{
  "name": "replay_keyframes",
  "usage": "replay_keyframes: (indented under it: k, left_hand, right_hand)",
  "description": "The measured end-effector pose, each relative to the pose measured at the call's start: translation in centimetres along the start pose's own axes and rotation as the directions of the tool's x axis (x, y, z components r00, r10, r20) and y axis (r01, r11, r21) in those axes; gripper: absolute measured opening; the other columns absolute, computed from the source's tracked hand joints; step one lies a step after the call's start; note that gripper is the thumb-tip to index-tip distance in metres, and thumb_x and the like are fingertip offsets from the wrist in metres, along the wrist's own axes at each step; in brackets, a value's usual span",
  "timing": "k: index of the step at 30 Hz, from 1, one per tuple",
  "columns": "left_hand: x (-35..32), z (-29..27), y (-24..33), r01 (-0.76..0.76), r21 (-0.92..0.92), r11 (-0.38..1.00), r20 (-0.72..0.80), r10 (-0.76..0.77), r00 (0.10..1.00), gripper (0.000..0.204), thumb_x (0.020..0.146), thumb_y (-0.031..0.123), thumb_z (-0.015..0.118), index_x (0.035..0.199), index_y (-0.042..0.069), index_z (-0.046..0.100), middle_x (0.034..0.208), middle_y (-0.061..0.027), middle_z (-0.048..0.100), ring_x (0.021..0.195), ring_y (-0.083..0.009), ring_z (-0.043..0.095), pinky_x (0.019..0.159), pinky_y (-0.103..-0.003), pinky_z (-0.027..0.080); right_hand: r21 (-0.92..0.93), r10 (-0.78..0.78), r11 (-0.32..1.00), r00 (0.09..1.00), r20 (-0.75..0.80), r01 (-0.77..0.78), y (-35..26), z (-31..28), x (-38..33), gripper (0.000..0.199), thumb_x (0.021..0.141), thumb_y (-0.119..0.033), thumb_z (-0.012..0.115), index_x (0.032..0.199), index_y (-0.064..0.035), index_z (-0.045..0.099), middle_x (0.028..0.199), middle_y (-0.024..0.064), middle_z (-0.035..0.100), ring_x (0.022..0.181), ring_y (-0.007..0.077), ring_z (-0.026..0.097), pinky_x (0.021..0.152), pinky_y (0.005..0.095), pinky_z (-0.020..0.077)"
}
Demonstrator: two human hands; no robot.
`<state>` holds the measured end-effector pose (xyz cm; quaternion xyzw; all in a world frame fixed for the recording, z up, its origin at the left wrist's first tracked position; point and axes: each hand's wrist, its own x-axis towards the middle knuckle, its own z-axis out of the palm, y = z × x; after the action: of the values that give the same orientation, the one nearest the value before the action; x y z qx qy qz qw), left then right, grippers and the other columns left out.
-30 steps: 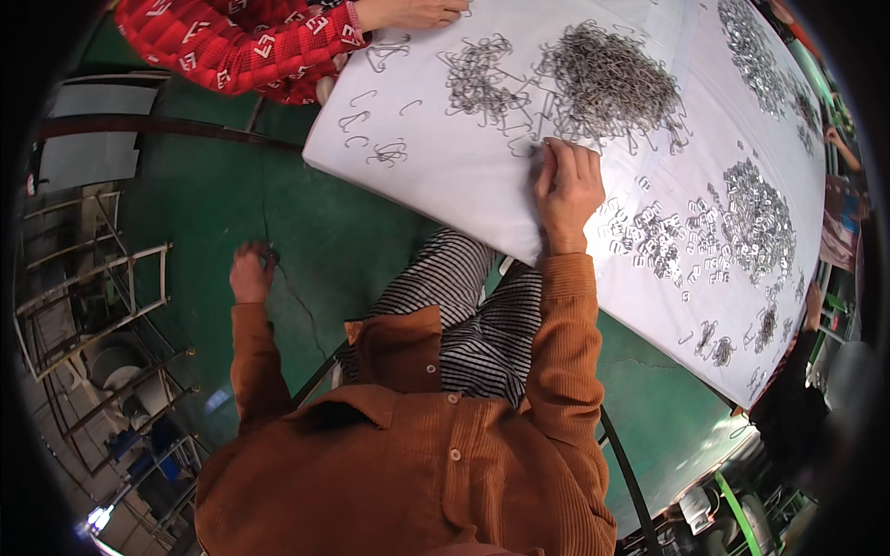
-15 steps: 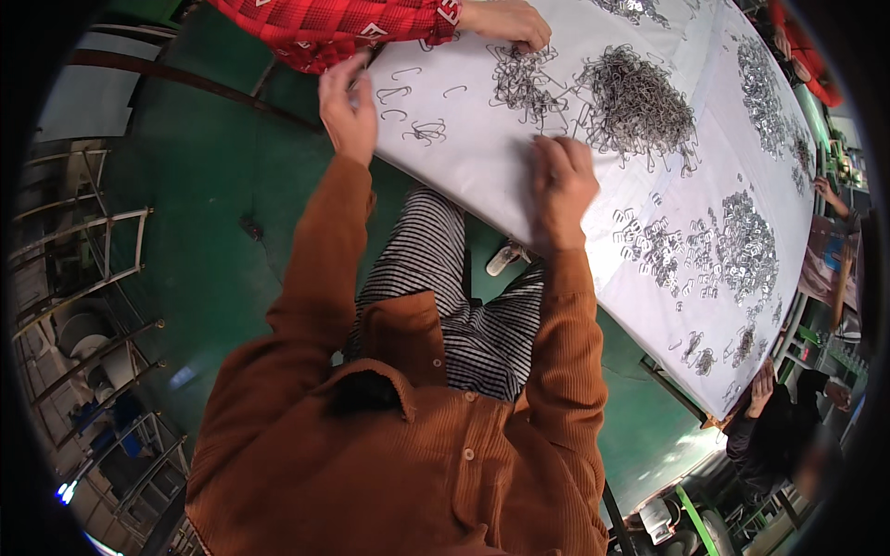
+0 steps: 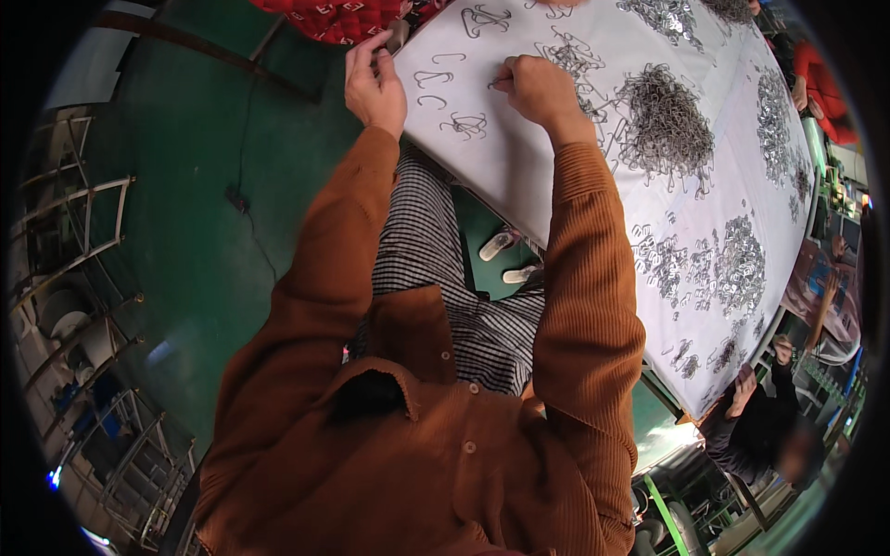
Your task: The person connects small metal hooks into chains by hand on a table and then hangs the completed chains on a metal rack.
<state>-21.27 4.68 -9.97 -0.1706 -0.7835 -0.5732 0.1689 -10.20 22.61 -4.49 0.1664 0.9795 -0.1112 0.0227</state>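
Observation:
My right hand point(image 3: 542, 91) is over the white tabletop with its fingers pinched. A short bit of dark wire shows at the fingertips and looks like the end of a wire hook point(image 3: 493, 85). My left hand point(image 3: 376, 91) is at the table's left edge, palm side up, fingers loosely bent and apart, with nothing visible in it. Between the hands lie a few single bent wire hooks point(image 3: 432, 78) and a small cluster of hooks point(image 3: 464, 124). A loose heap of hooks point(image 3: 577, 57) lies just beyond my right hand.
A large hook pile point(image 3: 663, 120) lies right of my right hand. Small metal pieces point(image 3: 740, 264) spread farther right on the white table point(image 3: 501, 176). A co-worker's red sleeve point(image 3: 348, 20) is at the far left edge; other people sit along the right side. Metal racks point(image 3: 83, 213) stand left.
My right hand has moved away from me and left, and its fingers have closed in a pinch. My left hand has shifted slightly right. The co-worker's arm has drawn back toward the far edge.

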Motion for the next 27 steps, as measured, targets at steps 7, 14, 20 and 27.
replay_keyframes:
  k: [7, 14, 20, 27]
  left_hand:
    - [-0.5, 3.2, -0.8, -0.250, -0.143, 0.958, -0.033, 0.248, 0.968, 0.020, 0.087, -0.003, 0.058, 0.102, 0.002, 0.069, 0.102, -0.0091, 0.065, 0.094, -0.0209, 0.062, 0.085, -0.031, 0.050]
    - [1.2, -0.9, -0.5, -0.343, 0.043, 0.938, 0.236, 0.324, 0.916, 0.019, 0.083, 0.006, 0.064, 0.100, 0.003, 0.072, 0.101, -0.0143, 0.066, 0.091, -0.0254, 0.061, 0.081, -0.036, 0.050]
    - [0.5, 0.2, -1.5, -0.351, 0.208, 0.913, 0.278, 0.289, 0.916, 0.019, 0.083, 0.011, 0.064, 0.099, 0.007, 0.073, 0.107, -0.0132, 0.063, 0.094, -0.0259, 0.061, 0.082, -0.037, 0.049]
    - [1.8, 1.0, -0.9, -0.277, 0.229, 0.933, 0.336, 0.191, 0.922, 0.022, 0.083, 0.011, 0.061, 0.100, 0.005, 0.073, 0.104, -0.0158, 0.066, 0.094, -0.0277, 0.062, 0.084, -0.036, 0.050]
  right_hand:
    - [0.128, -0.115, 0.981, 0.969, -0.219, 0.146, -2.3, -2.0, -8.0, 0.013, 0.076, -0.012, 0.060, 0.087, -0.0060, 0.065, 0.089, 0.0130, 0.066, 0.076, 0.0302, 0.065, 0.065, 0.0401, 0.0533]
    - [0.351, 0.530, 0.834, 0.795, -0.294, -0.426, 2.3, -2.5, -29.8, 0.012, 0.076, 0.000, 0.056, 0.087, -0.0040, 0.057, 0.085, 0.0139, 0.062, 0.080, 0.0336, 0.063, 0.069, 0.0413, 0.0516]
    - [0.366, 0.820, 0.217, -0.034, -0.571, -0.905, 13.1, 0.1, -52.2, 0.011, 0.080, -0.009, 0.067, 0.089, -0.0062, 0.073, 0.080, 0.0157, 0.069, 0.071, 0.0310, 0.067, 0.066, 0.0376, 0.0516]
    - [0.397, 0.897, -0.067, -0.230, -0.378, -0.915, 23.6, -1.0, -56.9, 0.028, 0.087, -0.031, 0.062, 0.107, -0.0145, 0.071, 0.101, 0.0167, 0.068, 0.091, 0.0380, 0.064, 0.079, 0.0459, 0.0503]
